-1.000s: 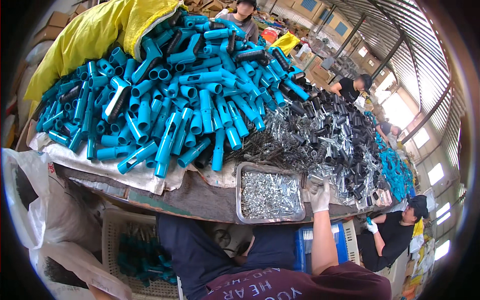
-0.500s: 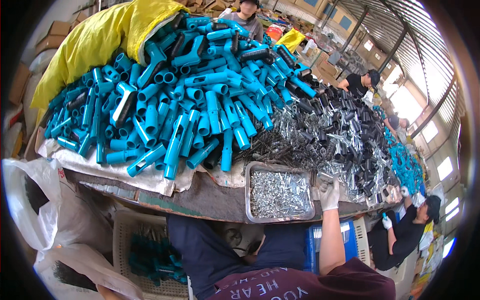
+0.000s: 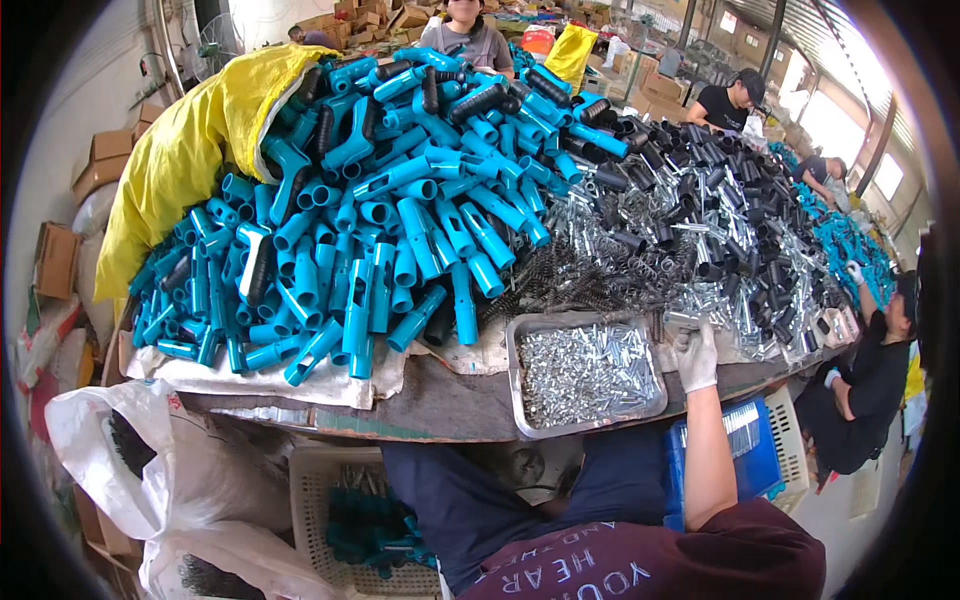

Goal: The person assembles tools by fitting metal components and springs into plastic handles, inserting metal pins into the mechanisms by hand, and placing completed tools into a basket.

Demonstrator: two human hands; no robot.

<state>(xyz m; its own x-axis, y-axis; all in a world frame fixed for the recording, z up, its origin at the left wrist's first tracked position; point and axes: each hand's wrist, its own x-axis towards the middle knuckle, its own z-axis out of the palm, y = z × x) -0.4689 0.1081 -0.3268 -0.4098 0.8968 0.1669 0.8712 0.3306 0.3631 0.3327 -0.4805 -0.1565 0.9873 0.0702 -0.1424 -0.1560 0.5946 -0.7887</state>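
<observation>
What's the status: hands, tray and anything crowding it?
Gloved right hand at loose metal parts, grip unclear; left hand out of view. Tray holds small metal pieces. Dark springs heaped behind, teal tubes to its left.

Here's the gloved right hand (image 3: 697, 363) at the shiny metal pieces (image 3: 708, 296), and whatever its fingertips might be pinching is too small to make out, with the left hand out of sight! Down low, the bottom edge chops off the maroon shirt (image 3: 680, 568) and a white sack (image 3: 240, 560); up top, the teal heap (image 3: 410, 190) hides the lower body of a person (image 3: 482, 46) whose head the frame clips, while the rightmost co-worker (image 3: 855, 415) fades into the dark rim.
</observation>
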